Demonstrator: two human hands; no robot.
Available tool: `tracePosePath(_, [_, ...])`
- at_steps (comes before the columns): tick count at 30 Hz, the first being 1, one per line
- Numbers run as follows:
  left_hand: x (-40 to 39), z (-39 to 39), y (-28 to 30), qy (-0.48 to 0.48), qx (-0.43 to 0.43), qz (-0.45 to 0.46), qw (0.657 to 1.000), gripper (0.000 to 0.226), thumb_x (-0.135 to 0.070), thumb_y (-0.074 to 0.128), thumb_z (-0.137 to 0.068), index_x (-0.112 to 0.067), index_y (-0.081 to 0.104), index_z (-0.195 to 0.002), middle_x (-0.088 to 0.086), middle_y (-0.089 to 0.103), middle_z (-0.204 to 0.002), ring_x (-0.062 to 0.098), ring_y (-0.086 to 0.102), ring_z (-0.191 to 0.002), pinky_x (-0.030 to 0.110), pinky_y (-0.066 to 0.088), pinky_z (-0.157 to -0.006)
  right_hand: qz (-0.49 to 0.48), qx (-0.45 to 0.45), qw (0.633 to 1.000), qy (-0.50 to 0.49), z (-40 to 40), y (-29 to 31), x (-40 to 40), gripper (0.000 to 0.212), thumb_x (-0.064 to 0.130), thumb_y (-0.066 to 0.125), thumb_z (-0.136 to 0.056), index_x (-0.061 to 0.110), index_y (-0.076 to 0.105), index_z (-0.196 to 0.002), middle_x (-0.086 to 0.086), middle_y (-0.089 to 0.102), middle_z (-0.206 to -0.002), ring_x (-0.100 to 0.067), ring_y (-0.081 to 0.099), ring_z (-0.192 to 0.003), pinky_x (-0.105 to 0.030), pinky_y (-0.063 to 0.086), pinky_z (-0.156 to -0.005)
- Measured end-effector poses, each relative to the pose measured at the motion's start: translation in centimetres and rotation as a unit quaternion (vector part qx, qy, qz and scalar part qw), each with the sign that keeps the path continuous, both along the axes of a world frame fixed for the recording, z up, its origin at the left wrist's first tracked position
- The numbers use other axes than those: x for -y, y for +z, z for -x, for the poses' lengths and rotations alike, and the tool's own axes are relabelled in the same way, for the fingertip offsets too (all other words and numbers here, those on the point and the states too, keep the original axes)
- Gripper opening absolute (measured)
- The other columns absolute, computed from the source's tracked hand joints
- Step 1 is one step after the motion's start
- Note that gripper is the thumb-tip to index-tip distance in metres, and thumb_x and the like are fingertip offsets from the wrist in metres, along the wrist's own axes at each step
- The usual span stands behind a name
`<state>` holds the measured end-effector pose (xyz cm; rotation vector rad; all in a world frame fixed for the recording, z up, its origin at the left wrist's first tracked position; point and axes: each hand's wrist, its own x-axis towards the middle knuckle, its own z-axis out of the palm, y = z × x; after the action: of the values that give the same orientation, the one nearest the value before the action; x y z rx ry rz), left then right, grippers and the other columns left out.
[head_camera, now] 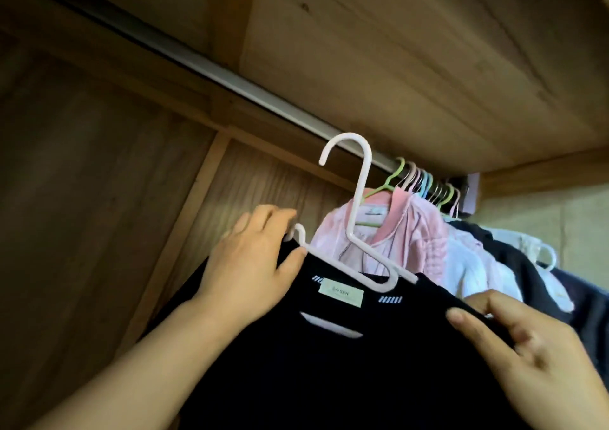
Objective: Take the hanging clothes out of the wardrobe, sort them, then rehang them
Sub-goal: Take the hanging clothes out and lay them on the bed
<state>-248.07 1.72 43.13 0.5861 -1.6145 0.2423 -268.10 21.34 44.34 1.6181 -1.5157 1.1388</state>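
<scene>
A black garment (pixel 346 363) on a white plastic hanger (pixel 354 218) is gripped at both shoulders by the left hand (pixel 253 265) and right hand (pixel 534 347), below the metal wardrobe rail (pixel 230 80).

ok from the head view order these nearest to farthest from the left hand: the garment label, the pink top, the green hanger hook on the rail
From the left hand:
1. Garment label, just right of it on the black top.
2. Pink top, up and right, hanging behind.
3. Green hanger hook, farthest, up on the rail.
</scene>
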Motion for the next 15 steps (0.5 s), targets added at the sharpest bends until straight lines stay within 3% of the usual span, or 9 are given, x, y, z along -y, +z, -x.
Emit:
tracePosePath(2, [-0.2, -0.8, -1.7, 0.028, 0.045, -0.009, 0.999, 0.068, -0.064, 0.022, -0.078, -0.025, 0.052, -0.125, -0.005, 0.057, -0.119, 0.021, 0.052, -0.112, 0.038, 0.035, -0.098, -0.011, 0.010, 0.999, 0.038, -0.3, -1.7, -0.9, 0.022, 0.050, 0.064, -0.066, 0.028, 0.063, -0.073, 0.002, 0.056, -0.050, -0.009, 0.045, -0.045, -0.017, 0.038, -0.047])
tracePosePath(4, [-0.5, -2.0, -4.1, 0.030, 0.094, -0.035, 0.995, 0.063, -0.069, 0.014, -0.078, -0.028, 0.054, -0.106, -0.009, 0.059, -0.101, 0.018, 0.056, -0.102, 0.036, 0.032, -0.099, -0.022, 0.010, 0.997, 0.071, -0.1, -3.3, -1.6, 0.019, 0.045, 0.073, -0.069, 0.029, 0.064, -0.073, 0.005, 0.058, -0.052, -0.002, 0.048, -0.048, -0.014, 0.039, -0.049])
tracePosePath(6, [-1.2, -3.7, -6.6, -0.002, 0.104, -0.046, 0.994, 0.051, -0.070, 0.016, -0.079, -0.027, 0.043, -0.081, -0.012, 0.052, -0.078, 0.017, 0.057, -0.080, 0.032, 0.040, -0.075, -0.037, 0.006, 0.995, 0.091, 0.2, -4.7, -1.8, 0.018, 0.050, 0.068, -0.076, 0.033, 0.064, -0.074, 0.009, 0.062, -0.058, -0.001, 0.054, -0.055, -0.014, 0.041, -0.055])
tracePosePath(8, [-2.7, -5.7, -9.2, 0.004, 0.104, -0.072, 0.992, 0.052, -0.074, 0.022, -0.081, -0.025, 0.035, -0.071, -0.010, 0.047, -0.065, 0.015, 0.054, -0.066, 0.032, 0.038, -0.057, -0.062, -0.011, 0.994, 0.090, 0.4, -6.2, -2.0, 0.024, 0.060, 0.054, -0.076, 0.037, 0.062, -0.077, 0.014, 0.064, -0.065, -0.002, 0.057, -0.065, -0.015, 0.042, -0.061])
tracePosePath(10, [-4.8, -7.7, -12.0, 0.043, 0.088, -0.093, 0.991, 0.054, -0.074, 0.022, -0.082, -0.024, 0.036, -0.069, -0.009, 0.046, -0.059, 0.018, 0.055, -0.062, 0.033, 0.038, -0.054, -0.090, -0.034, 0.992, 0.081, 0.4, -7.7, -1.7, 0.034, 0.065, 0.046, -0.079, 0.036, 0.062, -0.081, 0.016, 0.063, -0.067, -0.002, 0.057, -0.068, -0.020, 0.043, -0.067])
tracePosePath(13, [-9.6, -10.0, -16.2, 0.123, 0.075, -0.132, 0.981, 0.051, -0.070, 0.025, -0.084, -0.024, 0.039, -0.068, -0.008, 0.044, -0.055, 0.023, 0.058, -0.061, 0.032, 0.036, -0.050, -0.079, -0.079, 0.990, 0.090, -0.7, -10.8, -1.3, 0.035, 0.056, 0.050, -0.076, 0.032, 0.068, -0.093, 0.020, 0.062, -0.079, -0.004, 0.057, -0.076, -0.040, 0.050, -0.075])
tracePosePath(15, [-13.3, -11.2, -18.8, 0.173, 0.068, -0.171, 0.968, 0.040, -0.060, 0.034, -0.086, -0.026, 0.034, -0.064, -0.008, 0.041, -0.052, 0.025, 0.057, -0.059, 0.031, 0.032, -0.048, -0.076, -0.061, 0.987, 0.130, -2.2, -13.1, -1.2, 0.045, 0.054, 0.052, -0.072, 0.026, 0.068, -0.103, 0.020, 0.060, -0.088, -0.008, 0.055, -0.087, -0.041, 0.047, -0.083])
